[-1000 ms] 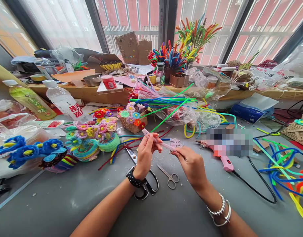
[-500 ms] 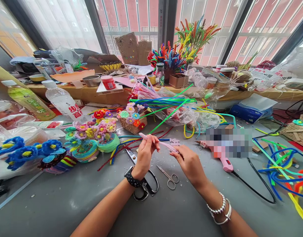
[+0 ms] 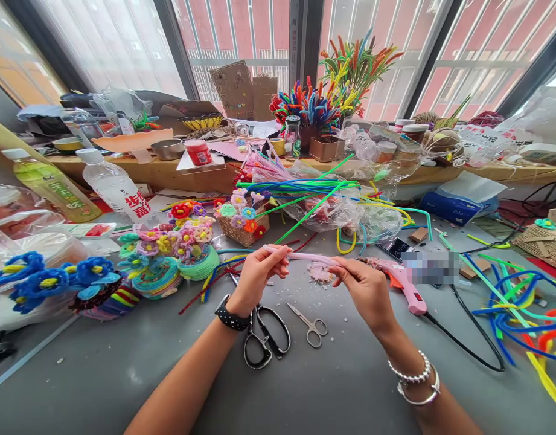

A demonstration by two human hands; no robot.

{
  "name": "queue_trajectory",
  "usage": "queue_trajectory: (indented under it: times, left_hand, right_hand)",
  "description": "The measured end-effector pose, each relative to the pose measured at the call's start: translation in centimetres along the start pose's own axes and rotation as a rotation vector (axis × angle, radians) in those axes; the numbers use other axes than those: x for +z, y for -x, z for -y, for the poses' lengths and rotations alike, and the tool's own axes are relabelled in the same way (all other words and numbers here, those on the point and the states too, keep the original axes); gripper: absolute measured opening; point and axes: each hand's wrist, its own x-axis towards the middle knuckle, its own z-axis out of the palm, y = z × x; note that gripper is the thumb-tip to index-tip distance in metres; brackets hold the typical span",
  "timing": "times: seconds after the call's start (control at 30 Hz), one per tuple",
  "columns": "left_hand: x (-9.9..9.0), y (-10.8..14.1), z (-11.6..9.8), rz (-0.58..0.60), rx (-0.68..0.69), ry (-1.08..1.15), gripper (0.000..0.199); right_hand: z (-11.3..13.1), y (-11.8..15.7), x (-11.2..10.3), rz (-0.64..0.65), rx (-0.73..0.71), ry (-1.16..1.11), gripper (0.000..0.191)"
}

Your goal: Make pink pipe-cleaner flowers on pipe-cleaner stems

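A pale pink pipe cleaner stretches between my two hands above the grey table. My left hand pinches its left end between thumb and fingers. At its right end, my right hand is closed on it. Behind and below the strand, a small pink piece lies among white crumbs. Black-handled scissors lie below my left hand, their blades partly hidden by it. Small metal scissors rest between my forearms.
A pink glue gun with a black cord lies to the right. Pipe-cleaner flower pots stand at the left, near bottles. Loose coloured pipe cleaners spread at far right. A cluttered wooden ledge runs along the back.
My hands have moved apart, the left one leftward and the right one rightward. The pink pipe cleaner now extends straighter between them, and more of the small pink piece shows.
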Motion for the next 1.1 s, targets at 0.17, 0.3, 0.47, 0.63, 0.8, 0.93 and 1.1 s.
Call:
queue_trajectory:
  times: [0.17,0.3,0.47,0.63,0.8,0.93,1.1]
  left_hand:
    - [0.1,0.0,0.2,0.101,-0.17,0.0,0.021]
    - [0.4,0.2,0.5,0.052,-0.133,-0.091,0.02]
    - [0.7,0.2,0.5,0.026,-0.069,-0.251,0.021]
    - [0.7,0.1,0.9,0.175,-0.161,-0.335,0.027]
    - [1.0,0.5,1.4,0.335,-0.22,-0.396,0.029]
    - [1.2,0.8,1.2,0.436,-0.281,-0.384,0.029]
    - [1.2,1.1,0.7,0.542,-0.371,-0.38,0.03]
  right_hand:
    - [-0.1,-0.2,-0.1,-0.053,0.246,-0.467,0.021]
    - [0.0,-0.7,-0.3,-0.134,0.37,-0.656,0.017]
    - [0.0,-1.1,-0.6,-0.252,0.492,-0.803,0.018]
    - [-0.1,-1.2,-0.7,-0.316,0.555,-0.965,0.018]
    - [-0.5,-1.3,-0.7,-0.328,0.559,-1.136,0.02]
    - [-1.1,-1.4,-0.6,-0.319,0.608,-1.267,0.018]
    - [-1.2,-1.5,-0.6,-0.279,0.56,-1.238,0.023]
